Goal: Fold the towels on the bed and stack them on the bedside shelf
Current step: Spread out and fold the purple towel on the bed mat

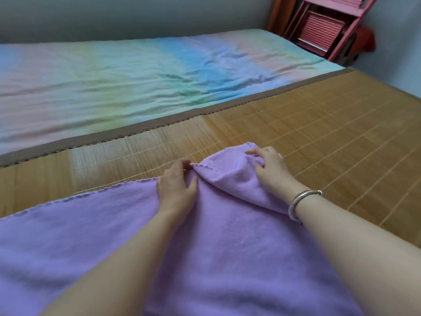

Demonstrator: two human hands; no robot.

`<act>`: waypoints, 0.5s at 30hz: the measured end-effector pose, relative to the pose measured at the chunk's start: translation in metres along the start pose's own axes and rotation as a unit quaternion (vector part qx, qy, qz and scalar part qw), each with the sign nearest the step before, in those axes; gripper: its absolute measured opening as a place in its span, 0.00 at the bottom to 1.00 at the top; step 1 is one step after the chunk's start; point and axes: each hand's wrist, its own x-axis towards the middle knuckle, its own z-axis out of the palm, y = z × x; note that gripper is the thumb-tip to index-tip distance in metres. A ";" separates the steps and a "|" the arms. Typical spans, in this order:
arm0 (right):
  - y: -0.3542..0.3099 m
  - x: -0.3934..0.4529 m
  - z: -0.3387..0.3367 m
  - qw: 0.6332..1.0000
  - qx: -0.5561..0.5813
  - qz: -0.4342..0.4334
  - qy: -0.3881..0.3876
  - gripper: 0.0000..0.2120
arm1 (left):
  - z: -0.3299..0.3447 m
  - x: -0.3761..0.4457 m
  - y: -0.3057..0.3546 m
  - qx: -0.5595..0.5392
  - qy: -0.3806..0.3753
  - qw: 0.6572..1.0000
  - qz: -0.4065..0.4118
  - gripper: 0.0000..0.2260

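A large lilac towel [95, 229] lies spread over the near part of the bed, on a bamboo mat [319, 137]. Its far right corner is bunched up into a raised fold. My left hand [176, 185] rests on the towel's far edge and pinches the scalloped hem between thumb and fingers. My right hand [268, 169], with a silver bangle on the wrist, grips the bunched corner from the right. Both forearms reach in from the bottom of the view.
Beyond the mat's brown border lies a pastel rainbow sheet [127, 83] over the far half of the bed. A pink-red slatted frame [328, 30] leans in the far right corner against the grey wall. The bedside shelf is out of view.
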 end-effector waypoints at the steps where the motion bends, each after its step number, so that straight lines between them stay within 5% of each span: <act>1: -0.002 0.001 0.001 0.998 -0.051 -0.023 -0.018 0.15 | 0.000 -0.001 -0.005 0.008 -0.001 1.000 0.023 0.17; 5: -0.013 0.009 -0.009 0.991 -0.131 -0.004 -0.010 0.07 | 0.004 -0.004 -0.001 0.049 0.011 0.999 0.012 0.15; 9: -0.018 0.031 -0.026 0.983 0.043 0.145 0.101 0.12 | 0.006 -0.008 0.035 0.114 0.022 0.993 -0.017 0.17; 12: -0.005 0.033 -0.027 0.977 0.150 0.151 -0.010 0.25 | 0.016 -0.018 0.054 0.137 -0.094 0.983 0.074 0.21; 15: 0.026 0.002 -0.029 0.973 0.177 0.139 0.051 0.25 | 0.026 -0.021 0.043 0.223 -0.232 0.943 0.083 0.26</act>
